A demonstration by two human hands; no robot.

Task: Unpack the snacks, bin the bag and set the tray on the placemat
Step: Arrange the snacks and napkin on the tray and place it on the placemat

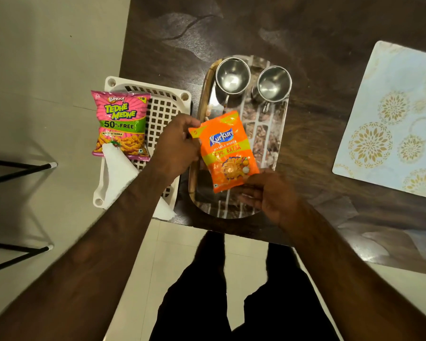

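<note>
An orange Kurkure snack bag (225,151) is held just above the patterned oval tray (271,148). My left hand (176,146) grips its upper left corner and my right hand (266,193) grips its lower right corner. Two empty steel cups (233,76) (273,83) stand at the far end of the tray. A pink Bingo Tedhe Medhe snack bag (121,124) lies on a white plastic basket (165,104) left of the tray. The pale floral placemat (394,124) lies on the dark table at the right.
A white paper napkin (119,173) lies in the basket under the pink bag. The dark wooden table (317,45) ends near my legs at the front. Black metal chair legs (20,171) stand on the tiled floor at the left.
</note>
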